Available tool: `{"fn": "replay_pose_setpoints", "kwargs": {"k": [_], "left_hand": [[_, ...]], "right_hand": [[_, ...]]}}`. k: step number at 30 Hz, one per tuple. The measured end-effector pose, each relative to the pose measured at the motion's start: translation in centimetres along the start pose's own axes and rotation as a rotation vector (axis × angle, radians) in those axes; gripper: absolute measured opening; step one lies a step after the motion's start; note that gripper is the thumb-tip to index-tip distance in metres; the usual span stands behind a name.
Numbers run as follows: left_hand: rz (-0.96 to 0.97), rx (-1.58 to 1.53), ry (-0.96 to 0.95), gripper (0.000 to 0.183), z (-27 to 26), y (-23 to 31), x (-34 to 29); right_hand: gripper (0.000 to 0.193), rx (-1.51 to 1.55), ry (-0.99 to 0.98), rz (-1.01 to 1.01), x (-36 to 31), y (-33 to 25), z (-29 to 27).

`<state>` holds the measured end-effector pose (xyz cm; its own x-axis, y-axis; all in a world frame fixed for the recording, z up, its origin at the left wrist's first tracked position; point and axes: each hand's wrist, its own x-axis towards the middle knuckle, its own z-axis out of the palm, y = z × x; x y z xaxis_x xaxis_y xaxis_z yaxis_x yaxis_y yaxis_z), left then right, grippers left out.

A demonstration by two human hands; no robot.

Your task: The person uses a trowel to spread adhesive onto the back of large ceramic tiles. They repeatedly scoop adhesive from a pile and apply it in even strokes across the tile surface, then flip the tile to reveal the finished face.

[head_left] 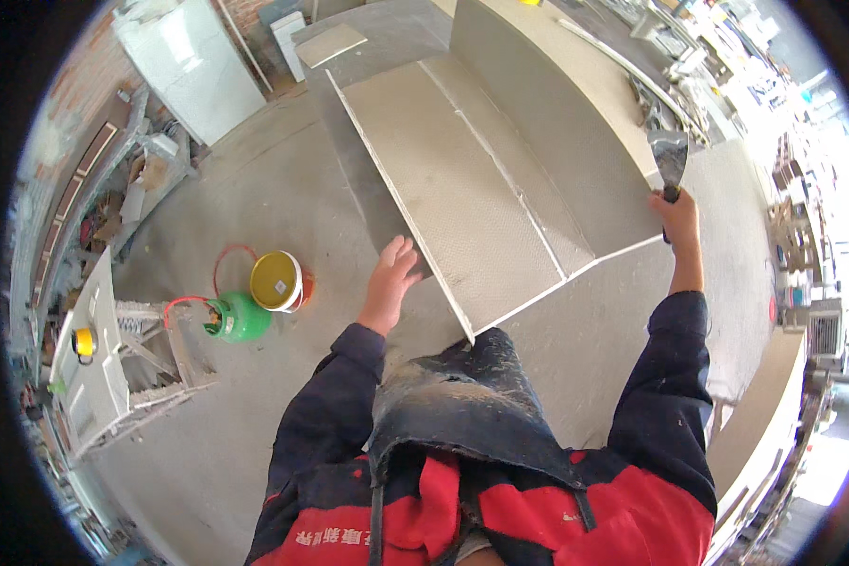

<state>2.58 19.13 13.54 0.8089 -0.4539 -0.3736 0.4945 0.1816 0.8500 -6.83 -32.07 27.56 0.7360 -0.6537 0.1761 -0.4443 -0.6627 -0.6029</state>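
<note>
A large beige, textured panel [434,179] lies in front of me, with a white strip [509,179] running along its length. A tall upright board [557,118] rises from its right side. My right hand [681,219] is closed round the dark handle of a putty knife [670,156], its broad, stained blade pointing away from me, just beyond the board's near right end. Beside the panel's left edge, my left hand [388,286] is open with its fingers apart. Whether it touches that edge I cannot tell. A dark, dusty apron [462,396] hangs close to the panel's near corner.
To the left on the concrete floor are a green gas cylinder [241,318] with a red hose and a yellow-lidded bucket [274,281]. A work stand [104,368] carries a yellow tape roll [84,342]. A glossy white slab [191,71] leans on the back-left wall; long boards [759,415] stand at right.
</note>
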Motion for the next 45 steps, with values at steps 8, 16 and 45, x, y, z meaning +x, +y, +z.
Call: {"fn": "replay_pose_setpoints", "kwargs": {"k": [8,16,45], "left_hand": [[-0.016,-0.161,-0.074,0.078,-0.9,1.1,1.2],[-0.118,-0.151,-0.071,0.073,0.2,3.4,1.0],[-0.229,-0.333,0.050,0.073,-3.3,5.5,6.5]], "right_hand": [[0.033,-0.118,0.104,0.101,-3.2,-3.0,1.2],[0.029,-0.114,0.164,0.134,-4.7,-5.4,1.8],[0.039,-0.196,0.190,0.276,-5.2,-6.5,3.2]]}}
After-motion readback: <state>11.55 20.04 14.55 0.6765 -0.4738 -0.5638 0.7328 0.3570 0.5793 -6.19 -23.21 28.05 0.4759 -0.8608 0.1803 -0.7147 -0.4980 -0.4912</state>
